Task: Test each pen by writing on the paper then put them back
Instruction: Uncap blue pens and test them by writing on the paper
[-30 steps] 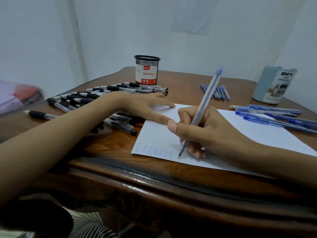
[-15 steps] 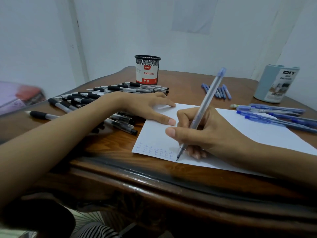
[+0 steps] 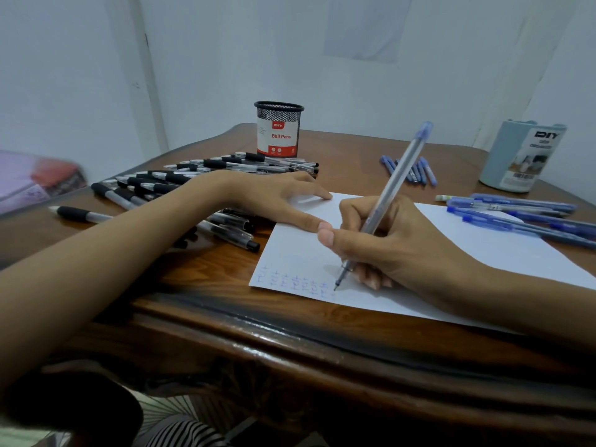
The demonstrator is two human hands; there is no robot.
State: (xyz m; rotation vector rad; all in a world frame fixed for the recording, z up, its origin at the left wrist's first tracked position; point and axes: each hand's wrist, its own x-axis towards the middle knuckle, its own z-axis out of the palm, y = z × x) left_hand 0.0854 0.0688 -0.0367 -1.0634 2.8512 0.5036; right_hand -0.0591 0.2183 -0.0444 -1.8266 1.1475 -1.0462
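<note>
blue ink marks sit in a short row along the near left edge of the paper [image 3: 467, 250]. the pen [image 3: 392, 191] in the right hand [image 3: 396, 243] has its tip down at the end of that row. the right hand grasps it in a writing pinch, thumb and forefinger round the clear barrel, the blue end tilted up and away. the left hand [image 3: 274, 198] lies flat and released, fingers straight, pressing the sheet's far left part to the wooden table [image 3: 225, 317].

the likeliest trouble, as a judgement: the row runs close to the sheet's edge, so a stroke could slip onto the wood. the left wrist passes over the heap of black pens [image 3: 167, 185], and a shift of it could set some rolling toward the table's rim. loose blue pens [image 3: 516, 214] lie at the sheet's far right corner, so a tested pen could get mixed with untested ones.

the pen looks slim and translucent, with a fine dark tip. its marks are pale and thin.
</note>
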